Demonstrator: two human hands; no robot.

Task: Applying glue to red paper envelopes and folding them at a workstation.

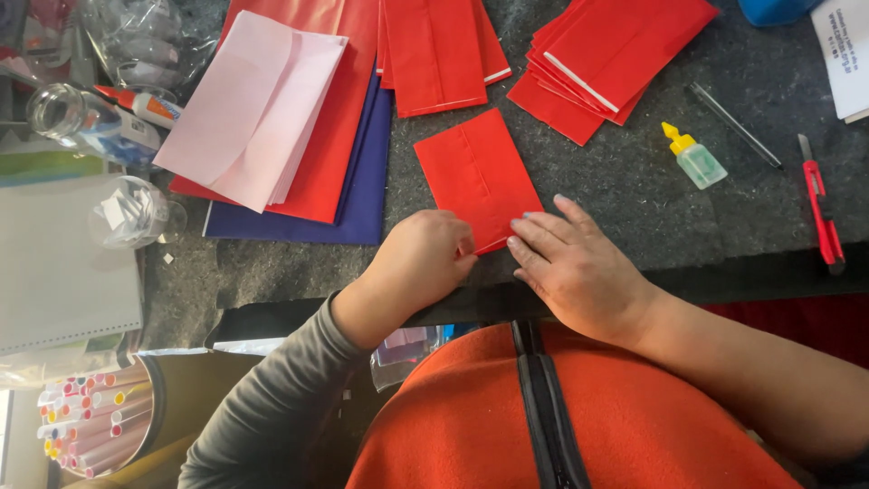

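Left hand [418, 258] curling into a loose fist at the near left corner of the red envelope [477, 177], fingers [460, 263] closing on its bottom edge and pinching it. Right hand [579, 267] lying flat and open at the near right corner, fingers [536, 237] spread and pressing down on the edge, gripping nothing. Envelope resting flap-side down on the tabletop [634, 181], close to the near edge, slightly tilted.

Likely risks: creasing crooked if the pressing hand slips; sliding off the near edge, being so close to it; smearing should glue from the small bottle [695, 161], right of the envelope, still be wet along the seam. Red cutter [822, 217], farther right, lying well apart from both hands, yet a careless reach could meet its blade.

Surface looking like dark grey felt, giving some grip. Beyond the envelope, stacks of red envelopes [597, 54]; to its left, pink paper [249, 109] over red and blue sheets [367, 190]. Farther left, a glue tube [136, 104], a glass jar [68, 113] and a notebook [54, 263]; a cup of straws [95, 421] below the tabletop's edge. Crowded craft workspace, little else of the room showing
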